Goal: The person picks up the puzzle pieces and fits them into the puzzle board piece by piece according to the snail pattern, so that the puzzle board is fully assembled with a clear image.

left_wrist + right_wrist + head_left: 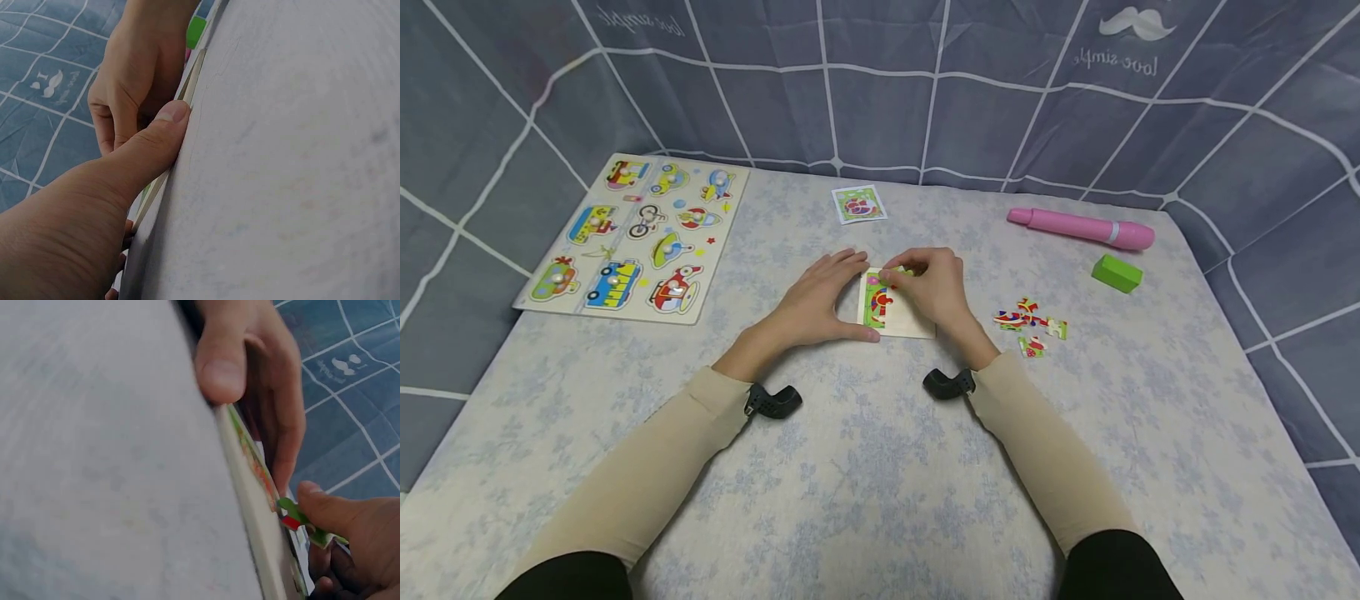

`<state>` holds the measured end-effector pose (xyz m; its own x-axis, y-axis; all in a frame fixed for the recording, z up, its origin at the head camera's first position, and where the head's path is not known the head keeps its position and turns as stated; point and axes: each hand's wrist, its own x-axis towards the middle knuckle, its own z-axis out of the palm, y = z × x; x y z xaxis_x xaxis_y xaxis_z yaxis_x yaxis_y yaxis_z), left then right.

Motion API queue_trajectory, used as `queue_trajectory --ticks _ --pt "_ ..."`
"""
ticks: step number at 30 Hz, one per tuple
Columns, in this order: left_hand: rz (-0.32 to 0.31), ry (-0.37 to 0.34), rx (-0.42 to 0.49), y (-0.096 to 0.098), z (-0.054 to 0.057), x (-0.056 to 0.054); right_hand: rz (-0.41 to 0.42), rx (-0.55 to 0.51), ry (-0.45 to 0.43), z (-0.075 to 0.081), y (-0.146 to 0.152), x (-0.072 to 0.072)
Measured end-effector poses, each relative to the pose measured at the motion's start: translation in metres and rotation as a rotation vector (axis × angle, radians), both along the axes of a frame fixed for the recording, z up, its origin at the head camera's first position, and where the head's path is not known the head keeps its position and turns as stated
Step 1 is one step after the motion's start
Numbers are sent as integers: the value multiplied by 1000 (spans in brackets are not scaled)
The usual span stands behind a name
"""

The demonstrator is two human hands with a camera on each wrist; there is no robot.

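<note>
A small wooden jigsaw board (913, 323) lies on the table, its left part filled with green and red pieces (875, 302). My left hand (812, 304) holds the board at its left side, thumb along the near edge and fingers at the far left corner. Over the board's far part, my right hand (936, 287) pinches a green jigsaw piece with a red patch (292, 515) between thumb and fingers. In the right wrist view this piece is tilted just above the board. Loose jigsaw pieces (1028, 318) lie in a small heap right of the right hand.
A picture card (859, 204) lies beyond the board. At the left stands a large vehicle peg puzzle (651, 242), lying flat. A pink marker-shaped tube (1078, 227) and a green block (1117, 272) are at the right. A grey checked cloth (880, 108) hangs behind the table.
</note>
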<state>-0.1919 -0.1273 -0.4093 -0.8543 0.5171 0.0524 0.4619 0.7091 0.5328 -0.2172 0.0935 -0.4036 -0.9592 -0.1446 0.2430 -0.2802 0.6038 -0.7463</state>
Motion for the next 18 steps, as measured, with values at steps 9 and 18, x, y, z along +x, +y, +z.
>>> queue_trajectory --ticks 9,18 --pt "0 3 -1 1 -2 0 -30 75 69 -3 1 5" --pt "8 -4 -5 0 -1 -1 -48 -18 82 -5 -1 2"
